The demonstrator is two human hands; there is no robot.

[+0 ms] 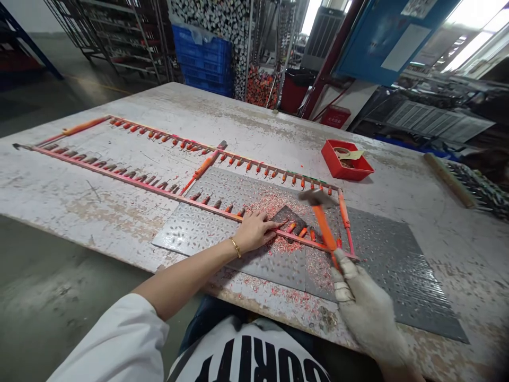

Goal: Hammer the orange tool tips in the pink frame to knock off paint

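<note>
A pink-red rectangular rack (99, 171) lies on a worn, paint-flecked table (278, 106), running from the left of the frame to just right of centre, with small pieces set along its long bars. On the near bar, the long stretch of pieces (119, 171) to the left of the hands looks dark, while a few bright orange pieces (302, 231) sit just right of the left hand. The far bar carries a full row of orange pieces (258, 171). Judging by colour alone, the dark stretch looks already worked and the orange ones not, though the pieces are too small to be sure.

The hands are apart. The bare left hand (254, 232), with a gold bangle (235, 246) at the wrist, lies flat and open across the near bar. The gloved right hand (368, 302) grips an orange-handled hammer (324, 225) and holds it up over the same bar, its head blurred, just right of the left hand.

Under this end of the rack lie grey dimpled metal sheets (401, 265), a dark metal wedge (287, 218) and scattered pink-red shavings (274, 204). A second orange-handled tool (204, 167) rests across the rack near the top centre, and a red tray (342, 170) sits to the upper right.
</note>
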